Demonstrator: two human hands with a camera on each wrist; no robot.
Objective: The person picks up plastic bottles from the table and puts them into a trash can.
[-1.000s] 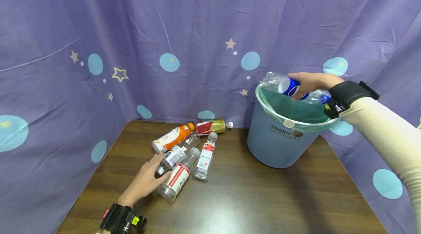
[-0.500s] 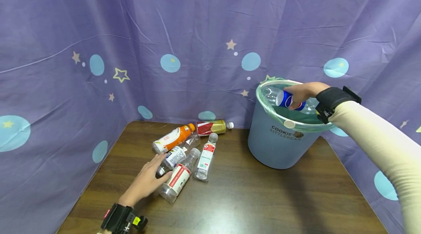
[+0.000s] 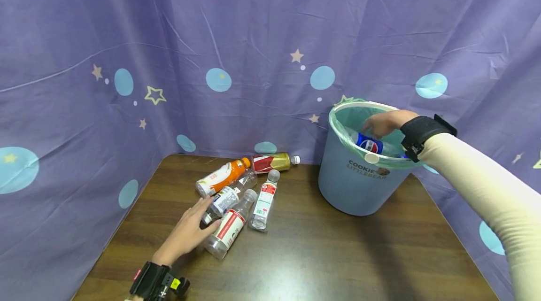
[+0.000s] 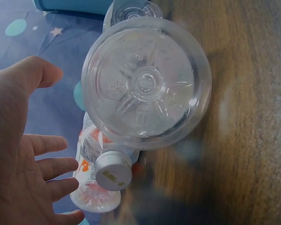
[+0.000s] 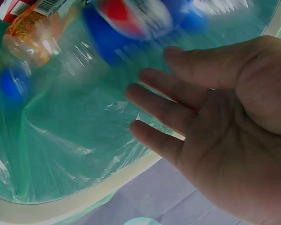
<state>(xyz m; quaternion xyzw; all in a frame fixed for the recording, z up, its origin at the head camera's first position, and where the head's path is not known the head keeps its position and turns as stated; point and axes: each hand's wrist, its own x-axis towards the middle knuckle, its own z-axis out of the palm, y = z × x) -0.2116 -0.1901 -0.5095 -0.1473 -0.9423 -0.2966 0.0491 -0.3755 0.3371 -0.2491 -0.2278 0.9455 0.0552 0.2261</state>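
**Blue-label bottle in the bin, right hand spread above it**

Your right hand [image 3: 382,123] hovers over the mouth of the bin [image 3: 355,183], fingers straight and apart, gripping nothing. The blue-label bottle [image 3: 368,143] lies inside the bin, just below that hand; in the right wrist view it is a smear of blue and red, and you cannot read its label. The green liner [image 5: 79,154] and the bin wall hide most of it from the head view. Another bottle with an orange label [image 5: 35,26] sits at the bin's 10 o'clock in that wrist view, cut off by the frame.

Your left hand [image 3: 188,230] rests open on the bench [image 3: 321,254], fingertips touching the clear bottle with the blue-and-white label [image 3: 226,198]. Just at its 3 o'clock lies the red-label bottle [image 3: 228,228], whose base fills the left wrist view and blocks the rest of the heap. The orange bottle [image 3: 221,177] and a red-and-gold bottle [image 3: 272,162] lie towards 12 o'clock.
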